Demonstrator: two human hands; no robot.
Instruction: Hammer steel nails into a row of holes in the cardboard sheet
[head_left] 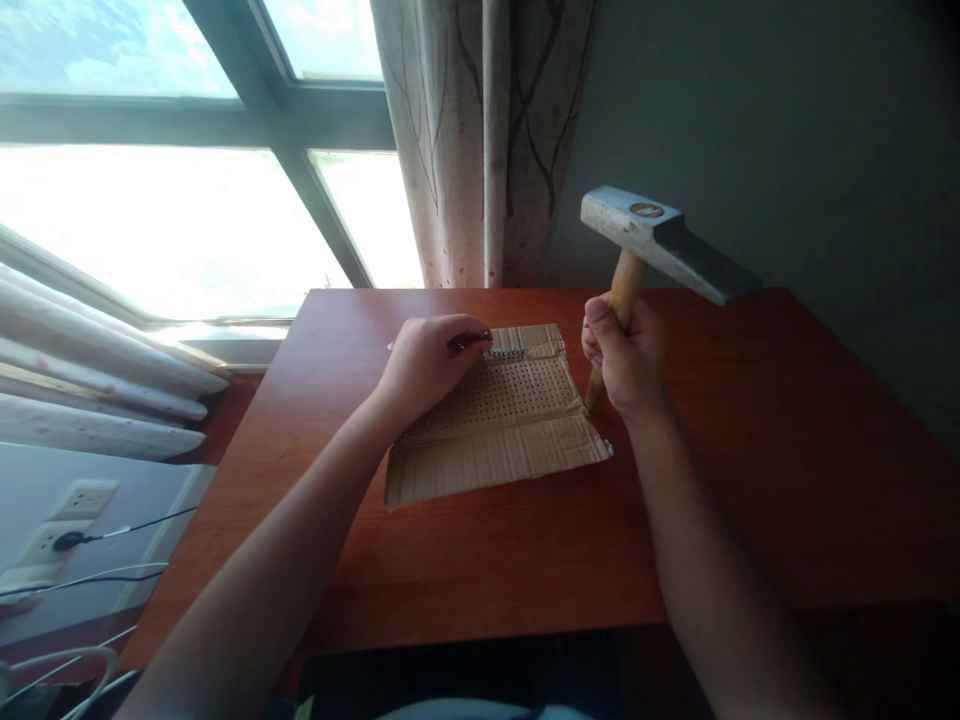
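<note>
My right hand [630,355] is wrapped round the wooden handle of a hammer [634,225]. The hammer stands nearly upright, its steel head raised above the table and its flat wedge end pointing right. A piece of corrugated cardboard [495,450] lies on the table, its middle covered with rows of small dark holes. My left hand [435,360] rests over the cardboard's upper left part, thumb and fingers pinched together. Whatever is in that pinch is too small to make out. Just right of the fingertips runs a row of small metallic bits [508,352] on the cardboard.
The reddish-brown wooden table [750,480] spans the view. Beyond it hang a patterned curtain [457,150] and a bright window [172,220]. At the lower left, a wall socket [56,535] has a black plug and loose cables near the table's side.
</note>
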